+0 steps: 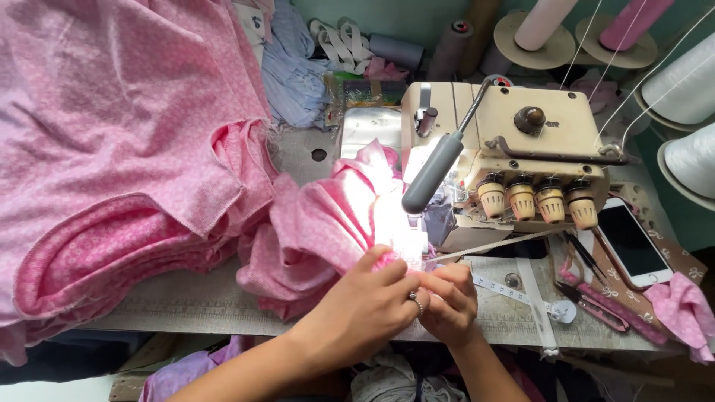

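Both hands, left hand and right hand, are pinching the pink cloth edge on the surface before the serger. It looks soft, light, floppy; best gripped at the edge.

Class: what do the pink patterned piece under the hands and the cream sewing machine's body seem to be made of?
Pink patterned piece: probably light woven cotton, matte; it gathers into soft folds. Cream sewing machine body: apparently painted metal, slightly glossy, hard-edged with visible screws.

- Left hand and right hand pinch pink fabric together.
- Cream sewing machine just behind.
- Phone lies on tabletop.
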